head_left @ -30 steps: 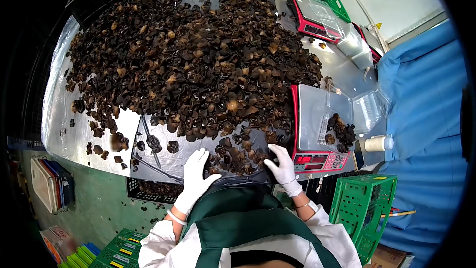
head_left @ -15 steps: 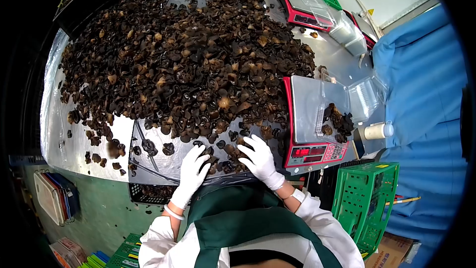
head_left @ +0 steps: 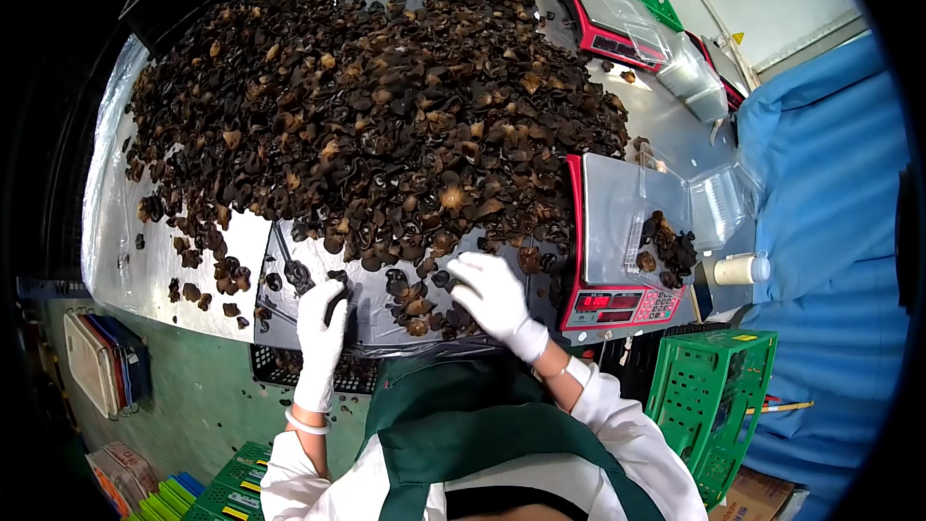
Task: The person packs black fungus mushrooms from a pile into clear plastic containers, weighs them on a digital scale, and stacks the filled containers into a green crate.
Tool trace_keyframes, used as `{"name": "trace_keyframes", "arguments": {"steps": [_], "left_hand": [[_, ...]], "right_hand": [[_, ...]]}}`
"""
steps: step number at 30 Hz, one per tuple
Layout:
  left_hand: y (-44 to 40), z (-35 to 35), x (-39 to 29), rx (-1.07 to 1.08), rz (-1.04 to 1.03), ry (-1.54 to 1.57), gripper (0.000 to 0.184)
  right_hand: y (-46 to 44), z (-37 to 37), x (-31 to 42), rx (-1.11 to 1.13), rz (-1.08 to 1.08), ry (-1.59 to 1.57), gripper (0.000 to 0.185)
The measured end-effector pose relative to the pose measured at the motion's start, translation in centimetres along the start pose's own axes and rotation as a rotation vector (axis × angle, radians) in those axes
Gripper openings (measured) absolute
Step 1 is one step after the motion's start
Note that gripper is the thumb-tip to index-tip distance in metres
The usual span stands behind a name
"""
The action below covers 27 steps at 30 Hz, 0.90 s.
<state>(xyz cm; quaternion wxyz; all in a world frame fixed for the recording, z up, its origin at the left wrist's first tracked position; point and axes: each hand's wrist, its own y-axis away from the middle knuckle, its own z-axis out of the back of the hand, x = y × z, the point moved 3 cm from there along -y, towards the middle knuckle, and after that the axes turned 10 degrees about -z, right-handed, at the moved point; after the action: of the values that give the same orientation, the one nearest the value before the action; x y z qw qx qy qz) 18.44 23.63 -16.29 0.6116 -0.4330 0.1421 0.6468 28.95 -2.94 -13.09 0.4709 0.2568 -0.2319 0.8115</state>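
Note:
My left hand (head_left: 321, 323), in a white glove, reaches over the near edge of the table. Its fingertips are at a dark wood ear mushroom (head_left: 338, 276), with the thumb apart from the fingers. My right hand (head_left: 490, 297), gloved too, hovers slightly blurred with its fingers apart and bent, beside a small dark cluster of wood ears (head_left: 415, 309). Beyond both hands spreads a large heap of wood ears (head_left: 376, 125). A red scale (head_left: 606, 304) to the right carries a clear plastic box (head_left: 639, 232) with some wood ears in it.
Another red scale (head_left: 617, 48) with stacked clear boxes (head_left: 693, 82) stands farther back. A white bottle (head_left: 741, 269) lies at the right edge. Green crates (head_left: 709, 405) stand at lower right, beside a blue curtain (head_left: 830, 183). A black crate (head_left: 313, 371) sits below the table edge.
My left hand has moved left, away from the small cluster, to a single wood ear. My right hand has shifted slightly up and left. The view has tilted a little.

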Motion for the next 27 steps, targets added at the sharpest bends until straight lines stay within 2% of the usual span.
{"name": "trace_keyframes", "arguments": {"steps": [1,4,5,7,8,9,11,13,14,15,16,17,19,20,21,24,25,27], "left_hand": [[0.1,-0.4,-0.3,0.009,-0.004,0.016,0.023],[0.4,-2.1,-1.1,0.077,-0.018,0.037,0.021],[0.4,-2.6,-1.2,0.079,-0.025,0.052,0.021],[0.0,-2.6,-1.6,0.054,-0.026,0.079,0.021],[-0.2,-2.3,-1.3,0.044,0.018,0.081,0.021],[-0.3,-2.1,-0.9,0.037,0.061,0.083,0.020],[-0.8,-1.6,-0.1,0.031,0.094,0.083,0.020],[-1.1,-1.3,0.1,0.078,0.047,0.042,0.021],[-1.0,-1.4,0.1,0.075,0.049,0.043,0.021],[-0.8,-1.7,0.2,0.126,0.039,0.054,0.022],[-0.5,-2.0,0.3,0.176,0.029,0.065,0.024],[-0.2,-2.5,0.1,0.209,0.015,0.050,0.034],[0.0,-3.8,-0.4,0.272,-0.079,-0.033,0.048],[-0.2,-4.4,-0.6,0.292,-0.111,-0.023,0.062],[-0.7,-5.2,-1.0,0.300,-0.148,-0.008,0.073],[-1.7,-6.9,-2.4,0.425,-0.168,-0.047,0.088],[-1.6,-7.5,-2.3,0.442,-0.194,-0.012,0.086],[-1.4,-8.0,-2.2,0.508,-0.373,-0.052,0.084]], "right_hand": [[-0.5,-0.7,-2.2,-0.033,-0.115,0.063,0.036],[-2.1,-1.7,-4.4,-0.058,-0.102,0.258,0.020],[-1.9,-2.0,-4.8,-0.061,-0.103,0.259,0.020],[-2.6,-1.1,-2.6,-0.132,-0.052,0.288,0.015],[-2.5,-0.9,-1.0,-0.054,-0.047,0.268,0.014],[-1.8,-0.7,1.0,0.041,0.045,-0.046,0.020],[-1.2,0.1,4.9,0.295,0.119,-0.361,0.034],[-1.7,1.0,3.7,0.250,0.133,-0.357,0.042],[-1.8,1.4,1.3,0.131,0.010,-0.329,0.045],[-1.1,2.1,-0.9,0.089,-0.286,-0.418,0.049],[0.1,2.3,-3.1,0.026,-0.221,-0.314,0.056],[1.2,2.3,-4.7,-0.037,-0.157,-0.211,0.063],[3.3,1.8,-4.9,0.051,-0.131,-0.017,0.079],[4.2,1.1,-4.8,0.109,-0.124,0.041,0.091],[4.6,0.1,-4.7,0.117,-0.099,0.076,0.094],[4.2,-2.4,-3.2,0.155,0.008,0.146,0.099],[3.9,-2.8,-2.6,0.182,0.031,0.127,0.097],[3.4,-3.2,-1.7,0.215,0.092,0.157,0.093]]}}
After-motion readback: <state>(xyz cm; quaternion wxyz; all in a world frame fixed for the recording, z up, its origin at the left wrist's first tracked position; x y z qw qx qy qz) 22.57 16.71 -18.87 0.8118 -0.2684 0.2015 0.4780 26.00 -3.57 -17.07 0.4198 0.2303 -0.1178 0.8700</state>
